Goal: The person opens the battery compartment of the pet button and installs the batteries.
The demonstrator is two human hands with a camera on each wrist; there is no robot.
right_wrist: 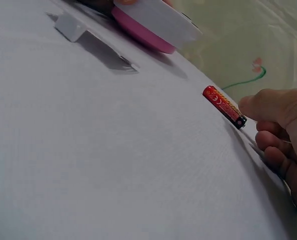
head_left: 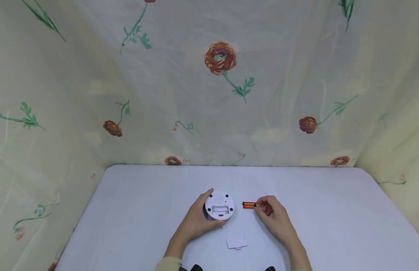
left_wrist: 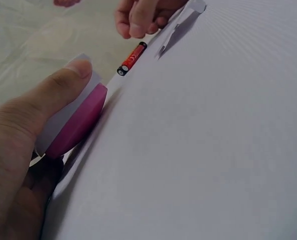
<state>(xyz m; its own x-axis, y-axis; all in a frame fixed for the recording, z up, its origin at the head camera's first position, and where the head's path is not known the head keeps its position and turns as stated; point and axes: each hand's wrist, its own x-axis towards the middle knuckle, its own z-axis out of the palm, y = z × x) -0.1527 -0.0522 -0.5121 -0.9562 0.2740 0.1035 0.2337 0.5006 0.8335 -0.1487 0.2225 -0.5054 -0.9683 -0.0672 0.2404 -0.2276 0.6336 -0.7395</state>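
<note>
A round white device point(head_left: 219, 206) with a pink base point(left_wrist: 78, 125) lies upside down on the white table point(head_left: 135, 210), its battery compartment uncovered. My left hand point(head_left: 196, 220) grips its left side, with the thumb point(left_wrist: 63, 85) on the rim. A red and black battery point(head_left: 249, 205) lies just right of the device. My right hand point(head_left: 268, 210) has curled fingers point(right_wrist: 271, 112) that pinch the battery point(right_wrist: 223, 106) at its black end. The white battery cover point(head_left: 236, 243) lies loose on the table between my forearms.
A pale curtain with a flower print point(head_left: 219, 60) closes in the table at the back and on both sides. The table's front edge is near my body.
</note>
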